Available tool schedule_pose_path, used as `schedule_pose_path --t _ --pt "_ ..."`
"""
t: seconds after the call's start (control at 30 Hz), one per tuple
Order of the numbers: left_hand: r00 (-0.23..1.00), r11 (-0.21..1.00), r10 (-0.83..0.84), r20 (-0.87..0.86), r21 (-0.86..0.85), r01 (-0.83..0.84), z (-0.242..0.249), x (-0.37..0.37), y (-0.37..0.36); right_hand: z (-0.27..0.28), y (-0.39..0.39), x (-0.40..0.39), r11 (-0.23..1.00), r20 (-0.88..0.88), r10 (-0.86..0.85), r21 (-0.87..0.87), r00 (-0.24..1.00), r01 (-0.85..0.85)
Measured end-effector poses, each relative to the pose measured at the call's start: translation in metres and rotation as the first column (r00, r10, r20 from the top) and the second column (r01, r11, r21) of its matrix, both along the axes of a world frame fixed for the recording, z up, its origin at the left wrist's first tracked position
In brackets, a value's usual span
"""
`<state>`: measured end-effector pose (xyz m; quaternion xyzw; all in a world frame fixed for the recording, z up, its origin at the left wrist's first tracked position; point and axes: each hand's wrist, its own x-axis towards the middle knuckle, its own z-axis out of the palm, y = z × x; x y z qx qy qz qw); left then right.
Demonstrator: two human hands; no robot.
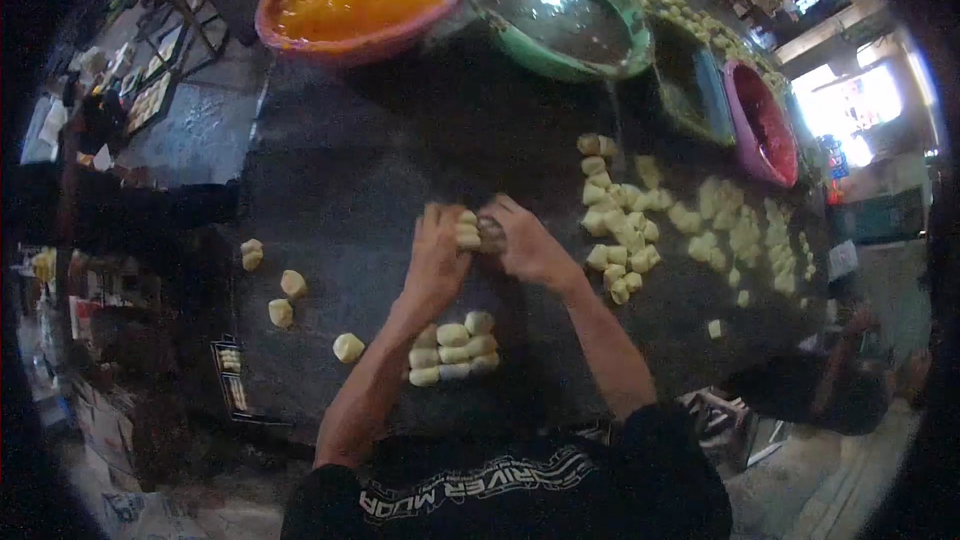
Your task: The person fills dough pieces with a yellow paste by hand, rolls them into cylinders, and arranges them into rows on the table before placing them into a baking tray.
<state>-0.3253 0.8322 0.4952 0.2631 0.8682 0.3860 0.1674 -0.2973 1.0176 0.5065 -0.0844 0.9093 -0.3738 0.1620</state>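
Note:
In the middle of the dark table, my left hand (437, 248) curls against a short column of pale dough pieces (467, 230), fingers bent around their left side. From the right, my right hand (530, 245) closes around a darker, greyish-brown lump (490, 233) beside those pieces; blur hides whether it is dough in shadow. Nearer to my body, between my forearms, several dough balls (453, 345) sit pressed together in a block of rows. A single dough ball (348, 347) lies next to my left forearm.
Loose dough pieces (620, 225) are heaped to the right, with more flattened pieces (740, 225) beyond. A few dough balls (281, 313) lie at left. Along the back stand a pink basin (262, 18) of orange filling, a green basin (560, 68) of dark liquid and a pink basin (745, 125) with red contents.

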Motion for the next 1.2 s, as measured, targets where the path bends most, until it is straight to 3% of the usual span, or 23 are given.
schedule_pose_path --t 0.1,0.17,0.2,0.27,0.3,0.37,0.4,0.47,0.5,0.57,0.67,0.7,0.73,0.77,0.8,0.87,0.9,0.93,0.97,1.07,1.13,1.17,1.2 --pt "0.996 1.0 0.009 -0.087 0.002 -0.009 0.016 0.012 -0.012 0.015 -0.027 0.035 0.981 -0.158 -0.195 -0.038 0.968 0.191" --pt "0.995 0.996 0.066 -0.077 -0.058 -0.07 0.033 0.028 -0.022 0.037 -0.05 0.04 0.834 -0.244 -0.086 0.513 0.966 0.203" --pt "0.99 0.987 0.108 -0.087 -0.109 -0.117 0.044 0.027 -0.033 0.047 -0.061 0.034 0.844 -0.255 -0.06 0.503 0.965 0.186" --pt "0.971 0.973 0.181 -0.159 -0.116 -0.2 0.05 0.032 -0.071 0.058 -0.082 0.031 0.847 -0.563 -0.33 0.178 0.758 0.5" --pt "0.918 0.928 0.294 -0.266 -0.152 -0.341 0.042 0.032 -0.099 0.048 -0.088 0.027 0.861 -0.541 -0.395 0.065 0.743 0.505" --pt "0.724 0.761 0.431 -0.538 -0.214 -0.612 0.025 0.039 -0.151 0.033 -0.128 0.015 0.954 -0.487 -0.289 -0.076 0.824 0.29" --pt "0.711 0.746 0.444 -0.545 -0.215 -0.63 0.018 0.045 -0.174 0.027 -0.151 0.009 0.972 -0.451 -0.185 -0.213 0.873 0.096" --pt "0.67 0.614 0.517 -0.532 -0.316 -0.724 0.005 0.051 -0.209 0.016 -0.208 -0.006 0.981 -0.505 -0.065 -0.191 0.86 -0.038" --pt "0.658 0.599 0.529 -0.536 -0.313 -0.737 0.0 0.051 -0.219 0.01 -0.235 -0.014 0.981 -0.649 0.025 -0.13 0.76 -0.144" --pt "0.699 0.741 0.671 -0.246 0.203 -0.64 -0.007 0.052 -0.234 -0.012 -0.261 -0.03 0.965 -0.77 0.121 -0.056 0.627 -0.255" --pt "0.669 0.647 0.733 -0.119 0.424 -0.634 -0.006 0.048 -0.215 -0.032 -0.255 -0.049 0.945 -0.682 0.162 -0.101 0.713 -0.311" --pt "0.67 0.645 0.732 -0.122 0.439 -0.625 -0.004 0.044 -0.213 -0.021 -0.244 -0.05 0.897 -0.437 -0.117 -0.431 0.892 -0.093" --pt "0.706 0.785 0.62 -0.342 0.26 -0.563 -0.002 0.042 -0.208 -0.007 -0.234 -0.046 0.731 -0.083 -0.338 -0.651 0.938 0.206" --pt "0.724 0.865 0.45 -0.522 0.056 -0.498 -0.001 0.039 -0.198 0.007 -0.223 -0.039 0.739 -0.095 -0.356 -0.638 0.93 0.218" --pt "0.731 0.878 0.441 -0.521 0.079 -0.473 0.012 0.032 -0.187 0.029 -0.211 -0.031 0.686 -0.06 -0.41 -0.678 0.91 0.264" --pt "0.716 0.839 0.523 -0.463 0.427 -0.337 0.048 0.019 -0.162 0.042 -0.189 -0.008 0.627 -0.043 -0.494 -0.709 0.868 0.323" --pt "0.729 0.844 0.505 -0.462 0.441 -0.305 0.05 0.012 -0.147 0.039 -0.186 0.008 0.459 0.08 -0.384 -0.848 0.92 0.266" --pt "0.836 0.807 0.385 -0.391 0.582 -0.099 0.054 0.003 -0.131 0.042 -0.18 0.015 0.255 0.159 -0.236 -0.942 0.959 0.219" --pt "0.909 0.703 0.231 -0.346 0.706 0.09 0.057 -0.007 -0.116 0.049 -0.167 0.017 0.255 0.143 -0.262 -0.944 0.955 0.211" --pt "0.836 0.68 -0.033 -0.548 0.601 0.421 0.063 -0.04 -0.086 0.074 -0.132 0.004 0.271 0.274 -0.164 -0.911 0.948 0.31" --pt "0.858 0.632 0.003 -0.513 0.666 0.396 0.068 -0.053 -0.071 0.065 -0.113 -0.018 -0.151 0.272 0.239 -0.938 0.932 0.312" --pt "0.949 0.617 0.07 -0.308 0.761 0.202 0.069 -0.058 -0.07 0.061 -0.1 -0.037 0.009 0.274 0.192 -0.961 0.942 0.278" --pt "0.986 0.585 0.141 -0.085 0.811 -0.013 0.07 -0.061 -0.069 0.076 -0.099 -0.057 0.005 0.269 0.209 -0.962 0.94 0.274"
